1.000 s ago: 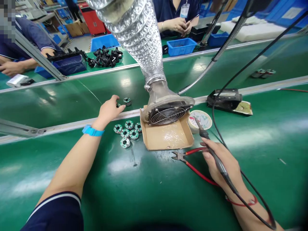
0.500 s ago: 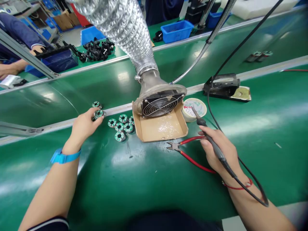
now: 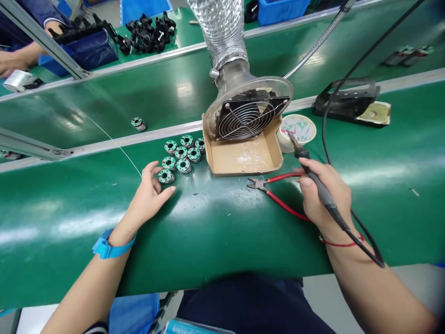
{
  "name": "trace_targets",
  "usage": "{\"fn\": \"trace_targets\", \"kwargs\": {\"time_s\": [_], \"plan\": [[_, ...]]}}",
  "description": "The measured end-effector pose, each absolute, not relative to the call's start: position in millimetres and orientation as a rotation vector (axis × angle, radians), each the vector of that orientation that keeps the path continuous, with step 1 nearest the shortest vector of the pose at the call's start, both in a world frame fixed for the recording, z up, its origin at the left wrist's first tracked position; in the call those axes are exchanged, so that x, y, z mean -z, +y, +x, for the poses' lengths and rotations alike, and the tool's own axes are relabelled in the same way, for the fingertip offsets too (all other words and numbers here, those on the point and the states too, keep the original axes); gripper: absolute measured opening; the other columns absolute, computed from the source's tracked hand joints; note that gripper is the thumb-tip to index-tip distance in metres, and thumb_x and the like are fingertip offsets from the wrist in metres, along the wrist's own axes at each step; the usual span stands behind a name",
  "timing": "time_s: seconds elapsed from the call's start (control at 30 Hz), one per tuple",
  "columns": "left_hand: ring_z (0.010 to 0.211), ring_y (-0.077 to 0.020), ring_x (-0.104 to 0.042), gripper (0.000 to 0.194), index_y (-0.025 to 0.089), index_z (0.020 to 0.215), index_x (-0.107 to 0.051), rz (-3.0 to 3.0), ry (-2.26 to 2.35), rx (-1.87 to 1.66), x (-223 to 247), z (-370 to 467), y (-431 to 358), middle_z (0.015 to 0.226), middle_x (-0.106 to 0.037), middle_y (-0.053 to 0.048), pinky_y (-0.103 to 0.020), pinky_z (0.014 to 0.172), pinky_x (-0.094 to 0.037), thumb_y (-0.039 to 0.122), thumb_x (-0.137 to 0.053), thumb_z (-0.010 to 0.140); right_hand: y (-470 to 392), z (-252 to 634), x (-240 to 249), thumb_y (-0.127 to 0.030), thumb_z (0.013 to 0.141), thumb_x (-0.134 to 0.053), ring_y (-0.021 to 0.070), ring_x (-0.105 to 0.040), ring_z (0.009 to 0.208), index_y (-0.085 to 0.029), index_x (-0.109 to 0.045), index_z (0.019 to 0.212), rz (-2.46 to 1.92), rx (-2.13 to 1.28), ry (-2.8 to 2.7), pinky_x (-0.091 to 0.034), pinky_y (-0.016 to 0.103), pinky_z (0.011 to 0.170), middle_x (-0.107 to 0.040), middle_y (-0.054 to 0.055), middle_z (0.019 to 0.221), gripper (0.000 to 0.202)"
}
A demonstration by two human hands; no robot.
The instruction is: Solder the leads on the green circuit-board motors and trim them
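Note:
My left hand [image 3: 151,192] is open beside a group of small round coil parts, its thumb and fingers apart around the nearest coil part [image 3: 166,176], which has a green ring-shaped circuit board on top. Whether the fingertips touch it I cannot tell. A thin pale strand [image 3: 120,147] runs down to behind that hand. In my right hand [image 3: 325,192] is a soldering iron [image 3: 318,185], its tip over a round pale tub [image 3: 309,134]. Red-handled wire cutters [image 3: 283,202] lie on the table, partly beneath the right hand.
A fume extractor fan [image 3: 252,118] hangs over a cardboard tray [image 3: 243,167] holding clippings. Behind are one lone coil part [image 3: 139,123] and an iron stand [image 3: 347,99] with a sponge. Past the low divider, a co-worker's hand [image 3: 12,62] is near a blue bin [image 3: 83,51].
My left hand has come from the back rail toward me and opened; the coil part it held is gone from its fingers, and the group is larger. The view has tilted down.

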State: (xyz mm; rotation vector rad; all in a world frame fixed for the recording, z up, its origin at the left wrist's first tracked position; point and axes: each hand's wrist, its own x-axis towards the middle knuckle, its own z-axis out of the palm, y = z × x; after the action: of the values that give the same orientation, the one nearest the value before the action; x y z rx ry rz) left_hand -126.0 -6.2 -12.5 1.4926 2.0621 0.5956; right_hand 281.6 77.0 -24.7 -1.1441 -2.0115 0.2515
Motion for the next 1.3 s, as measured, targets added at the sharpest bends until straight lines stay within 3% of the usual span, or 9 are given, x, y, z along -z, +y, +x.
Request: {"fn": "trace_targets", "kwargs": {"time_s": [0.2, 0.27, 0.37, 0.53, 0.63, 0.77, 0.9, 1.1, 1.3], "plan": [[0.071, -0.0119, -0.052, 0.062, 0.013, 0.14, -0.051, 1.437, 2.159, -0.717, 21.6, -116.9, -22.9, 0.101, -0.06, -0.007, -0.029, 0.072, -0.044, 0.038, -0.064, 0.085, 68.8, 275.3, 13.3, -0.026, 0.099, -0.062, 0.0325, -0.072, 0.096, -0.039, -0.059, 0.148, -1.165, -0.321, -1.946, -0.059, 0.052, 0.089, -0.074, 0.01, 0.107, 0.05], [0.072, -0.0131, -0.051, 0.048, 0.015, 0.127, -0.061, 1.443, 2.155, -0.743, 18.4, -108.9, -20.7, 0.088, -0.056, -0.004, -0.029, 0.073, -0.043, 0.037, -0.067, 0.084, 61.6, 271.6, 5.9, -0.025, 0.097, -0.067, 0.0292, -0.071, 0.092, -0.035, -0.064, 0.142, -1.149, -0.321, -1.899, -0.059, 0.049, 0.086, -0.074, 0.008, 0.102, 0.047], [0.063, -0.0115, -0.047, 0.041, 0.017, 0.121, -0.062, 1.429, 2.051, -0.779, 10.7, -90.5, -20.9, 0.075, -0.051, 0.0, -0.026, 0.064, -0.041, 0.037, -0.066, 0.085, 45.3, 265.1, -5.6, -0.02, 0.093, -0.072, 0.0217, -0.07, 0.083, -0.031, -0.072, 0.13, -1.091, -0.349, -1.841, -0.059, 0.041, 0.079, -0.074, 0.005, 0.097, 0.038], [0.086, -0.0145, -0.062, 0.046, 0.018, 0.12, -0.061, 1.195, 1.545, -0.862, -8.8, -41.2, -31.0, 0.106, -0.068, -0.009, -0.023, 0.066, -0.047, 0.042, -0.075, 0.082, 21.8, 245.2, -26.8, -0.009, 0.101, -0.057, 0.0136, -0.077, 0.084, -0.035, -0.055, 0.15, -0.837, -0.832, -1.817, -0.065, 0.028, 0.076, -0.078, 0.001, 0.111, 0.056], [0.091, -0.0147, -0.062, 0.055, 0.018, 0.123, -0.067, 1.136, 1.4, -0.745, -16.2, -18.2, -34.4, 0.116, -0.068, -0.01, -0.022, 0.069, -0.047, 0.049, -0.081, 0.08, 23.1, 230.1, -40.6, -0.008, 0.1, -0.059, 0.0104, -0.076, 0.096, -0.026, -0.061, 0.137, -0.779, -0.957, -1.933, -0.061, 0.022, 0.092, -0.078, 0.0, 0.104, 0.041], [0.074, -0.0091, -0.054, 0.062, 0.026, 0.14, -0.066, 1.243, 1.32, -0.609, -15.3, -9.1, -33.7, 0.109, -0.07, -0.006, -0.022, 0.066, -0.043, 0.054, -0.077, 0.086, 35.8, 218.4, -48.8, -0.012, 0.097, -0.059, 0.0086, -0.068, 0.09, -0.016, -0.055, 0.137, -0.754, -1.211, -1.971, -0.056, 0.019, 0.091, -0.069, -0.001, 0.096, 0.04], [0.066, -0.0073, -0.048, 0.057, 0.035, 0.147, -0.062, 1.418, 1.229, -0.618, -13.9, -11.0, -31.1, 0.096, -0.068, -0.002, -0.022, 0.065, -0.042, 0.046, -0.073, 0.092, 45.7, 216.6, -47.9, -0.013, 0.096, -0.055, 0.0112, -0.065, 0.088, -0.009, -0.049, 0.144, -0.79, -1.452, -1.996, -0.054, 0.024, 0.088, -0.066, 0.0, 0.093, 0.049], [0.064, -0.0067, -0.046, 0.058, 0.049, 0.149, -0.056, 1.602, 1.125, -0.684, -14.1, -10.5, -27.0, 0.08, -0.057, 0.002, -0.019, 0.063, -0.042, 0.031, -0.069, 0.096, 50.3, 213.2, -48.5, -0.012, 0.093, -0.055, 0.0104, -0.063, 0.083, -0.018, -0.051, 0.14, -0.834, -1.588, -1.98, -0.053, 0.022, 0.081, -0.065, -0.003, 0.09, 0.047], [0.065, -0.0063, -0.046, 0.06, 0.052, 0.15, -0.052, 1.698, 1.108, -0.694, -16.5, -12.7, -29.0, 0.078, -0.051, 0.003, -0.018, 0.064, -0.043, 0.029, -0.069, 0.097, 48.3, 208.8, -48.5, -0.013, 0.096, -0.052, 0.009, -0.059, 0.078, -0.013, -0.051, 0.135, -0.753, -1.502, -2.007, -0.05, 0.021, 0.079, -0.061, -0.003, 0.085, 0.039]]}}
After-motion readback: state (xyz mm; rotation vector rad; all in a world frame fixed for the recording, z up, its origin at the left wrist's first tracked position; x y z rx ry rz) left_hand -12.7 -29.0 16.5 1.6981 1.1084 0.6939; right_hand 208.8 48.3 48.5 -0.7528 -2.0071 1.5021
